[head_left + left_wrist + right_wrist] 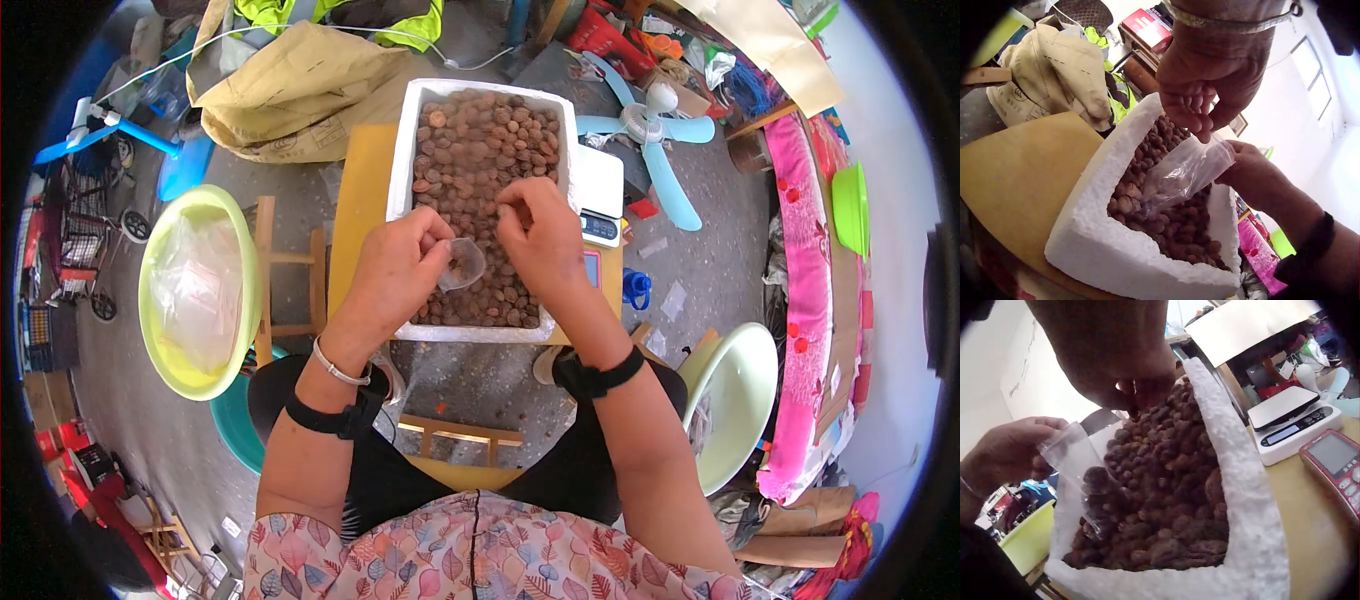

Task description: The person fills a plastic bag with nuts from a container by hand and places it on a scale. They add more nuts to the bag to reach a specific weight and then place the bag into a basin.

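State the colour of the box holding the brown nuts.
White; the foam box shows best in the left wrist view.

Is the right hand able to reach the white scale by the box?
Probably yes. The right hand is over the foam box, and the scale sits right beside it, nothing between.

The clear bag's (1079, 481) contents blur; the scale's (1291, 412) display is unreadable.

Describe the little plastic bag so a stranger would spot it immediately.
Start at the white foam box of brown nuts in the middle. Over its near end, the left hand pinches a small clear plastic bag. It is the only see-through thing above the box, with a few nuts inside.
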Motion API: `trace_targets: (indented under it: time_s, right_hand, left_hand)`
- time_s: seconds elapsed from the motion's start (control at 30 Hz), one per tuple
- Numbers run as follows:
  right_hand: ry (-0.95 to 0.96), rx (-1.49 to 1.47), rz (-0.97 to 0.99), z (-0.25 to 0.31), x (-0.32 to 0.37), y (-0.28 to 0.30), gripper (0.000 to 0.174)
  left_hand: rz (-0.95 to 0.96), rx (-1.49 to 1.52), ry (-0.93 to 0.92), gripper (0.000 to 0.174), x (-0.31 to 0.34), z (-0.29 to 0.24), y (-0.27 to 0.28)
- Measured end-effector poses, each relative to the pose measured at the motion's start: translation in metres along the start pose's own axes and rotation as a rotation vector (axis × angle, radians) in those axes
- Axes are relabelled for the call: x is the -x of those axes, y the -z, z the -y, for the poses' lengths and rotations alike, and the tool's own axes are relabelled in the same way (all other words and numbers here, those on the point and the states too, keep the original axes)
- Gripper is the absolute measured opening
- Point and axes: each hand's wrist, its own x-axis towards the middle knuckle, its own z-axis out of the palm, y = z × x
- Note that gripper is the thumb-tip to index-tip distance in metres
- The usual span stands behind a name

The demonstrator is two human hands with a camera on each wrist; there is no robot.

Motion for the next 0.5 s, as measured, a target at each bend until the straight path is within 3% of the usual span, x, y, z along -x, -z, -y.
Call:
trace_targets:
  time_s: [0.03,0.13,0.23,0.43,0.5]
  right_hand:
    - [-0.028,-0.102,-0.012,0.013,0.003,0.005,0.015]
    - [0.264,-0.135,-0.041,0.030,0.019,0.010,0.018]
    - [0.298,-0.031,0.115,0.036,0.023,0.010,0.018]
    - [0.064,0.119,-0.139,0.009,-0.002,0.041,0.016]
    - [0.008,0.129,-0.141,0.003,-0.005,0.044,0.016]
  left_hand:
    - [-0.006,-0.006,-0.006,0.011,-0.001,0.001,0.000]
    - [-0.018,-0.012,-0.021,0.011,-0.003,0.001,-0.001]
    - [-0.025,-0.007,-0.030,0.011,-0.003,0.001,-0.003]
    - [-0.051,-0.061,-0.043,0.011,-0.002,0.001,-0.003]
    - [-0.050,-0.062,-0.040,0.012,-0.002,0.000,-0.003]
